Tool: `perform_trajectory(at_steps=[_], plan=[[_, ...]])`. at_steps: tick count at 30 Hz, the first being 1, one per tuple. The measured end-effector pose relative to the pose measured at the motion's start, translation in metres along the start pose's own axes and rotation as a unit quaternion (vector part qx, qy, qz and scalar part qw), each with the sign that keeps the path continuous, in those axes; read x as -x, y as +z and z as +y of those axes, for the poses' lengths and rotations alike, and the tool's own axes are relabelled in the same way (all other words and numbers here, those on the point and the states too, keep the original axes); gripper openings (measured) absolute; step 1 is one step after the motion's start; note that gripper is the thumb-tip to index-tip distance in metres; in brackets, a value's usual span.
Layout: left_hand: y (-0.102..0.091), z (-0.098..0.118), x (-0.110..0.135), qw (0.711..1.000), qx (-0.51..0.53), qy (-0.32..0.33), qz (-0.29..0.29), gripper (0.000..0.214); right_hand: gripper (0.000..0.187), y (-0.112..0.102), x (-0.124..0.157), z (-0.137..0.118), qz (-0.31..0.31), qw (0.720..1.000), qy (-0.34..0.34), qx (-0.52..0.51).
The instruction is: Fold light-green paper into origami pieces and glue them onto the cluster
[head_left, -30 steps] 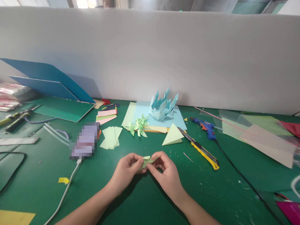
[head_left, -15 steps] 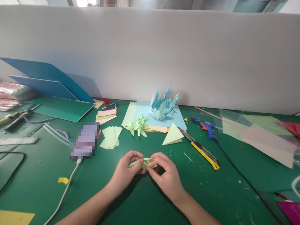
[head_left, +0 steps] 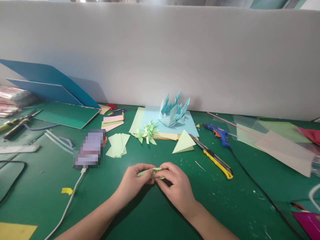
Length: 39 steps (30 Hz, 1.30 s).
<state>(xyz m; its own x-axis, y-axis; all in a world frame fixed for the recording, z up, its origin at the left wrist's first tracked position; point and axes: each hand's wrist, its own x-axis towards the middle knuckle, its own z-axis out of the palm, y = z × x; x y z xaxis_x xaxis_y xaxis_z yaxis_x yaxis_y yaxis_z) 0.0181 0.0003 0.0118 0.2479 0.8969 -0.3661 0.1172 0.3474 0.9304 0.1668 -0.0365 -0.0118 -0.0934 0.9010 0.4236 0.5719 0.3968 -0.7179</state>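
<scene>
Both of my hands meet low over the green table, pinching one small folded piece of light green paper. My left hand grips its left end with curled fingers. My right hand is closed on its right end, thumb and fingers pressed together. Beyond them lie two finished light green paper flowers, a folded light green triangle and a small stack of light green paper squares.
A blue origami crown sits on blue and yellow sheets by the white partition. A yellow utility knife and blue glue gun lie to the right. A phone with white cable lies left, with blue boards, pliers and more paper.
My hands have drawn closer together and lower, and the green piece has turned from tilted to nearly flat between them. The view has dipped slightly.
</scene>
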Motion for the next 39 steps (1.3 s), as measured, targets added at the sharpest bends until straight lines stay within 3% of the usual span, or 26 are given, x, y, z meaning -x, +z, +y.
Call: perform_trajectory(at_steps=[9,14,19,23,39], plan=[[-0.004,0.0004,0.0001,0.999,-0.042,0.009,0.007,0.028,0.017,-0.0056,-0.0019,-0.0016,-0.009,1.0,-0.02,-0.003],[-0.0031,0.0007,-0.0005,1.0,-0.005,-0.002,-0.03,0.032,0.03,-0.0089,-0.0019,-0.0029,-0.002,1.0,-0.022,-0.019],[-0.0014,0.0015,-0.0001,0.997,0.07,-0.028,-0.034,0.039,0.022,-0.0082,-0.0021,-0.0026,0.058,0.994,-0.021,-0.095],[-0.001,0.0026,-0.0001,0.996,0.081,-0.027,-0.016,0.041,0.026,-0.0085,-0.0024,-0.0011,0.096,0.991,-0.016,-0.091],[-0.0014,-0.0036,-0.0023,1.0,0.021,0.019,-0.013,0.033,0.031,-0.0091,0.0014,0.0012,0.065,0.997,-0.037,-0.018]])
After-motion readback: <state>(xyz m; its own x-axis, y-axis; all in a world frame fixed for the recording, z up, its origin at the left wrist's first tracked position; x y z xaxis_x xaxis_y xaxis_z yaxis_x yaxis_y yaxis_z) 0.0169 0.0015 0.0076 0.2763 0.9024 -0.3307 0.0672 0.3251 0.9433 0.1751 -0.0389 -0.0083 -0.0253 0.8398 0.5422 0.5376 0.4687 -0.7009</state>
